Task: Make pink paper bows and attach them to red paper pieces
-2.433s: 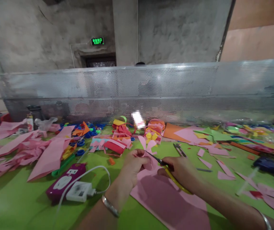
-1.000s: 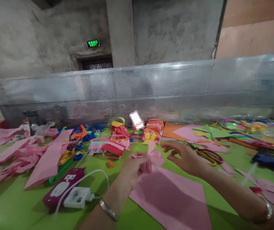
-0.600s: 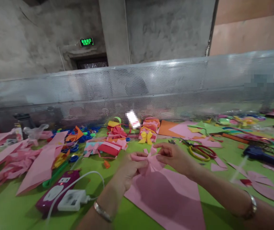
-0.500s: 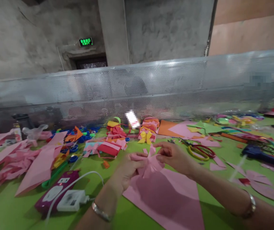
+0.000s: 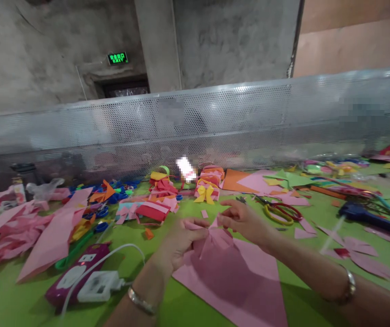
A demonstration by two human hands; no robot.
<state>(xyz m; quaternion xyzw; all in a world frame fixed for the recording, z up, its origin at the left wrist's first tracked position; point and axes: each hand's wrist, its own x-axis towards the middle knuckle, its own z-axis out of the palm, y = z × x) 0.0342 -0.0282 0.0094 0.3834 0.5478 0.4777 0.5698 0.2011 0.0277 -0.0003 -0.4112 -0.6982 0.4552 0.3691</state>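
Between my two hands is a folded pink paper bow (image 5: 217,237), its loops fanning out from a pinched middle. My left hand (image 5: 184,240) is closed on the bow's left side, thumb and fingers pressed together. At the bow's upper right, my right hand (image 5: 240,220) pinches a narrow upright strip with thumb and index finger. Below the bow lies a large pink paper sheet (image 5: 242,281), partly in the hands' shadow. Past my right hand rest scissors (image 5: 279,213) with yellow and red handles. A yellow paper bow (image 5: 205,194) stands beyond the hands.
A purple power strip (image 5: 79,272) with a white charger (image 5: 98,287) and cable lies at the left. Pink paper scraps (image 5: 50,236) pile beyond it. A blue glue gun (image 5: 368,218) lies at the right, near pink petal cutouts (image 5: 368,254). A perforated metal panel (image 5: 215,122) closes the back.
My right fingers have shifted slightly down along the upright strip, and the bow's right loops have dropped lower. My left hand keeps its hold. The whole view has drifted a little.
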